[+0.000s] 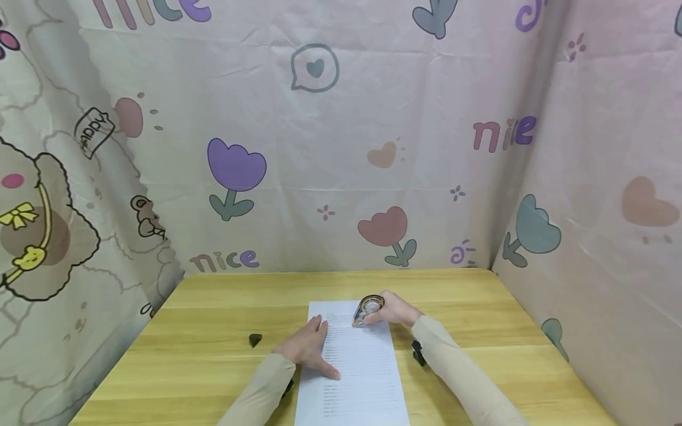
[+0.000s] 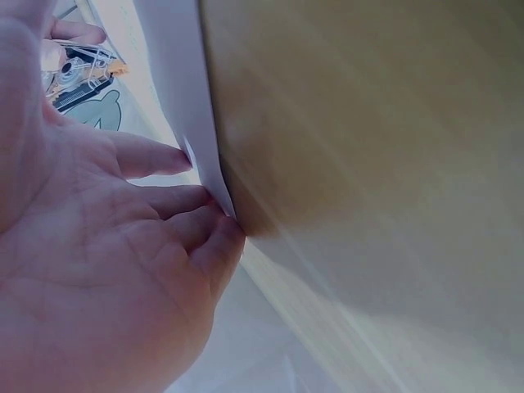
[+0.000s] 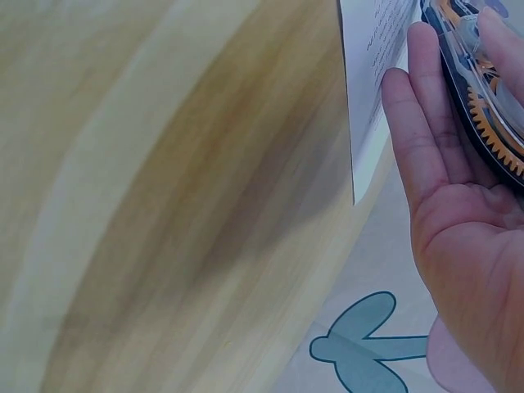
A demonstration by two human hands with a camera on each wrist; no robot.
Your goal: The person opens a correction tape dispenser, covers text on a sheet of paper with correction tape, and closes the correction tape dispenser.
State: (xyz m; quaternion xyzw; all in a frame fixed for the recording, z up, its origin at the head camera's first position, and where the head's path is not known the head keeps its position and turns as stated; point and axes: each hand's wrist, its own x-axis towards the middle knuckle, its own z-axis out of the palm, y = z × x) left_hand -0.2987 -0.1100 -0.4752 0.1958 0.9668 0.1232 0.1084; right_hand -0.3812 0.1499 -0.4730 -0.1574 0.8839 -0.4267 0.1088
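Paper (image 1: 367,370) lies on the counter (image 1: 213,305). The left hand (image 1: 305,347) rests spread on its left side, gripping nothing; the right hand (image 1: 398,309) pinches a correction tape (image 1: 367,306), tip down at the upper printed lines. A small dark piece (image 1: 255,339) lies farther left.
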